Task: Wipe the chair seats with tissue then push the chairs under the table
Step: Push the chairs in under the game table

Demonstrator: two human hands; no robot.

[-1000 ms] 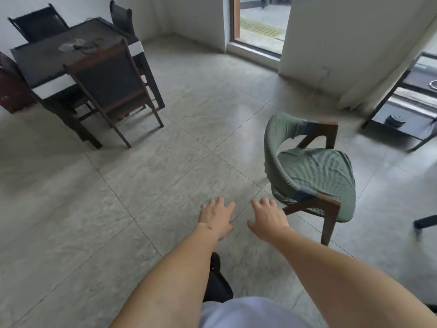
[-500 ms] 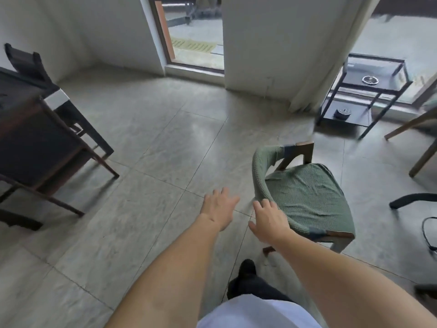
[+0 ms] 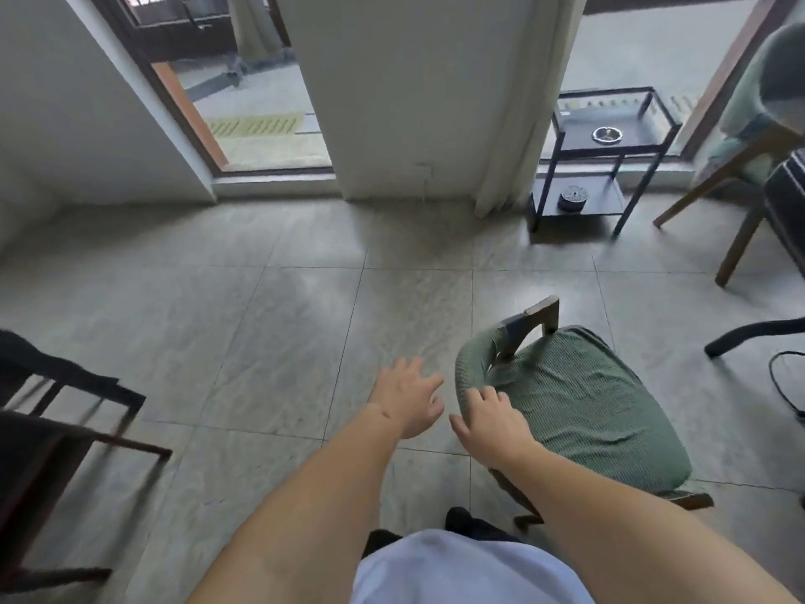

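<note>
Beside green chair point(image 3: 579, 407) — perhaps cable point(image 3: 784, 385).

Single head-worn wide-angle view, looks forward and steeply down from standing height. Both forearms enter from bottom edge; left hand point(image 3: 407, 396) and right hand point(image 3: 490, 422) sit near frame centre, close to lens. Green chair point(image 3: 579, 407) just below-right, seen from above. Tiled floor point(image 3: 261, 324) fills middle; doorway point(image 3: 244, 102) and black shelf stand point(image 3: 610, 154) far, along top. Edges bow from lens distortion.
</note>
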